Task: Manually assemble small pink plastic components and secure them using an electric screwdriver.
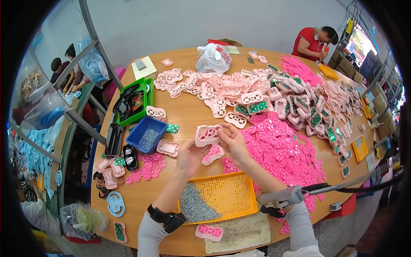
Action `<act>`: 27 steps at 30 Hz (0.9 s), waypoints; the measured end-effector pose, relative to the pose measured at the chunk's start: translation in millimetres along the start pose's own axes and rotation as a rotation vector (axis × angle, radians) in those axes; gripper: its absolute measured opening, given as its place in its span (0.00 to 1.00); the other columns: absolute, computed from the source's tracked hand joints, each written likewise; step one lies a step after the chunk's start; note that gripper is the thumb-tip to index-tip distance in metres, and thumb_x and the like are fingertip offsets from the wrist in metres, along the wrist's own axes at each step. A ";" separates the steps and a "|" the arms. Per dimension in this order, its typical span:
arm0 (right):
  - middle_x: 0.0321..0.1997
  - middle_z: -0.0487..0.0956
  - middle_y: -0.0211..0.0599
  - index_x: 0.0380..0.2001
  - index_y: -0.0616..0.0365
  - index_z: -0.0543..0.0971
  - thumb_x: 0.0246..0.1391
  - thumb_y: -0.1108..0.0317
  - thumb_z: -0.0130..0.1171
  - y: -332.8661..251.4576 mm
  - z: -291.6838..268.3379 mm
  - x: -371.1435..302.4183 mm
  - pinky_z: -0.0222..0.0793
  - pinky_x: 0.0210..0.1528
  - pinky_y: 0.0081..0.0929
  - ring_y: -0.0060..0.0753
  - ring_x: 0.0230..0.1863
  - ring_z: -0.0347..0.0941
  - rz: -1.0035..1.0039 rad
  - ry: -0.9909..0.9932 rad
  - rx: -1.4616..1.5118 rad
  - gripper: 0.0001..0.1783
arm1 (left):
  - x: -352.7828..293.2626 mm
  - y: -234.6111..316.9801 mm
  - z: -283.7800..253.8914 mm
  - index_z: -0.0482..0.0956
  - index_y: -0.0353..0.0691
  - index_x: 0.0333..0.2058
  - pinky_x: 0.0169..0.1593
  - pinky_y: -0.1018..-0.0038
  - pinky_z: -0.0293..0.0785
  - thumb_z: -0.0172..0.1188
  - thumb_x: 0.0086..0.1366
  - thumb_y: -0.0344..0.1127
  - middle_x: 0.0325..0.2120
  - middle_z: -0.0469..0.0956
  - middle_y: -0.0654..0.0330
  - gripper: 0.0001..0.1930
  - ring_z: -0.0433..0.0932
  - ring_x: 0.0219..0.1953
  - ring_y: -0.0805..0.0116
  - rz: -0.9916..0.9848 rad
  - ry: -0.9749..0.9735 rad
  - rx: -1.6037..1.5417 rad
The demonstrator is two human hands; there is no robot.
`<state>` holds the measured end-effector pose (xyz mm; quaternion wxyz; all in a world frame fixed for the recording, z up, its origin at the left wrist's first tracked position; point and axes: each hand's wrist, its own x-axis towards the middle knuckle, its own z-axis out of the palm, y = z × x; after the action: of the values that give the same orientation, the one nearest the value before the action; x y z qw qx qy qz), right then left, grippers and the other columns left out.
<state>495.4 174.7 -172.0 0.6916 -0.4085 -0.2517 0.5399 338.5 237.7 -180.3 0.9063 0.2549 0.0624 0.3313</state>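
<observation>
In front of me, both hands grip a pale pink plastic shell [208, 135] with several cut-out holes. My left hand [189, 156] supports its lower left side, with the fingers partly hidden behind it. The fingers of my right hand [233, 143] close on its right edge. Just below, a second shell holding bright pink button pieces [213, 155] shows between my hands; whether it is touched I cannot tell. Nearer me stands a yellow perforated tray [233, 195], its left part covered with small screws [195, 205]. Another shell with pink buttons [209, 232] lies at the front.
Loose pink button pieces [282, 158] and pale shells [239, 85], some with green circuit boards, pile up beyond and right. Left are a blue bin [147, 133] and a green tray [136, 100]. A power screwdriver [282, 196] hangs by my right forearm. A co-worker [310, 43] sits far right.
</observation>
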 end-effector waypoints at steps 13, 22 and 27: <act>0.38 0.80 0.37 0.43 0.65 0.75 0.52 0.69 0.63 -18.9 -10.5 -2.2 0.73 0.36 0.14 0.19 0.38 0.77 -0.005 -0.053 -0.471 0.17 | -18.9 30.3 23.1 0.66 0.29 0.54 0.58 0.72 0.68 0.46 0.71 0.38 0.50 0.74 0.50 0.20 0.73 0.52 0.68 -0.084 0.204 0.743; 0.41 0.81 0.38 0.48 0.66 0.76 0.54 0.72 0.61 -26.2 -15.0 4.3 0.73 0.45 0.20 0.23 0.42 0.77 -0.005 -0.269 -0.636 0.18 | -25.6 24.5 15.9 0.61 0.31 0.57 0.53 0.75 0.72 0.57 0.63 0.26 0.47 0.76 0.48 0.25 0.76 0.48 0.69 0.126 0.252 0.824; 0.42 0.81 0.39 0.49 0.67 0.75 0.54 0.72 0.61 -21.7 -25.3 7.1 0.72 0.46 0.21 0.23 0.42 0.77 0.050 -0.357 -0.688 0.19 | -27.7 23.7 8.6 0.62 0.32 0.57 0.51 0.76 0.72 0.58 0.61 0.25 0.44 0.78 0.49 0.26 0.78 0.45 0.69 0.042 0.238 0.869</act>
<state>529.2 172.2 -168.1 0.4462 -0.5221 -0.5243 0.5034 306.0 231.9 -162.5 0.6946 0.5733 0.2945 0.3197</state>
